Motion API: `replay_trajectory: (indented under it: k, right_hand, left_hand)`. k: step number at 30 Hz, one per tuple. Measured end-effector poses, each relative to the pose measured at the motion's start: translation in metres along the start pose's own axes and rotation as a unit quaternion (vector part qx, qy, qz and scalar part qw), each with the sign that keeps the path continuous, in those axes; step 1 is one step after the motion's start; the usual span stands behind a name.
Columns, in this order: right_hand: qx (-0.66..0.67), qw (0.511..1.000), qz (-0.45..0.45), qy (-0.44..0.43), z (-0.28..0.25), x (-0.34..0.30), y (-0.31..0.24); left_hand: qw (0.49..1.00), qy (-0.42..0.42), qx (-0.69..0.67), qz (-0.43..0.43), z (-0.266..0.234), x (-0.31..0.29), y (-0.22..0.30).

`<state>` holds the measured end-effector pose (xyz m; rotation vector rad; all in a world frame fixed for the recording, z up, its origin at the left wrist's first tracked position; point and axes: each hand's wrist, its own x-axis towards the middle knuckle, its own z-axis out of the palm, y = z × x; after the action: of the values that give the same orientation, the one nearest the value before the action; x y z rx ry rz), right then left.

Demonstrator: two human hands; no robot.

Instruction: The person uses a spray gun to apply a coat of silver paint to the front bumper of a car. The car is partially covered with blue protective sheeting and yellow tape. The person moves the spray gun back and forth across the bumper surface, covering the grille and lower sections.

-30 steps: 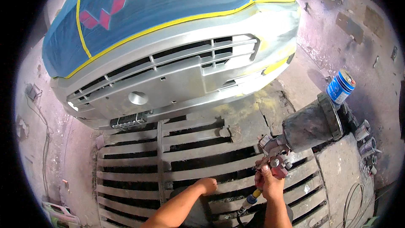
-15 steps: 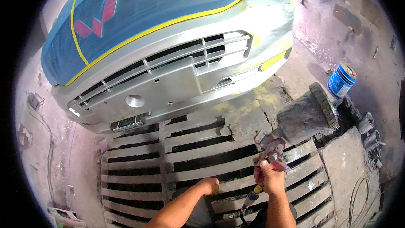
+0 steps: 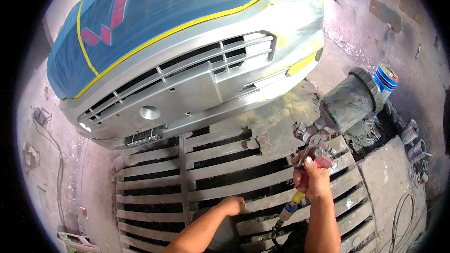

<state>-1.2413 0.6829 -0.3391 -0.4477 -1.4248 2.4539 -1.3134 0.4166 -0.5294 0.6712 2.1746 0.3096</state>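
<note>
My right hand is wrapped round the red handle of a paint spray gun, with the thumb up along its back. A dark, paint-crusted cup is fixed to the gun and points away to the upper right. From the handle's lower end run a yellow-and-blue fitting and a dark hose. My left hand is closed in a fist over the floor slats; nothing shows in it. Ahead stands a car's front bumper, silver-grey with yellowish patches at the right, apart from the gun.
Blue masking film edged with yellow tape covers the car above the bumper. The floor has a slatted grate with dark gaps. At the right stand a blue can, small grey cans and a loose cable.
My right hand has carried the spray gun a little up and to the right, with its cup turned further upward. The left hand has barely moved. The view has shifted slightly.
</note>
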Motion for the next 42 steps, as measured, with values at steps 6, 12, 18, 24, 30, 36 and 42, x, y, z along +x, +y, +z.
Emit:
replay_trajectory:
  k: [6,12,18,24,30,36,42]
  right_hand:
    - [-0.04,0.998,0.032,0.046,-0.03,-0.006,0.04]
    - [-0.015,0.997,0.047,0.058,-0.022,-0.009,0.037]
    - [0.006,0.998,-0.053,0.044,0.004,-0.011,0.0]
    - [-0.037,0.997,-0.069,0.024,-0.003,-0.016,0.006]
    - [-0.057,0.995,-0.047,0.061,-0.018,-0.024,0.036]
    - [-0.099,0.989,-0.076,0.082,-0.022,-0.03,0.049]
    - [-0.133,0.99,-0.035,0.005,-0.012,-0.029,0.057]
  left_hand:
    - [1.0,0.016,-0.011,0.005,-0.004,-0.004,0.008]
    - [0.999,0.039,-0.012,0.012,-0.006,-0.009,0.015]
    - [1.0,0.002,0.009,0.026,-0.001,0.0,0.005]
    - [0.999,0.033,0.002,0.031,0.003,0.0,0.001]
    - [0.999,0.03,0.011,0.015,0.007,0.005,-0.001]
    - [1.0,0.023,0.006,0.011,0.004,0.004,0.004]
    - [1.0,0.012,-0.003,0.009,0.001,0.004,0.003]
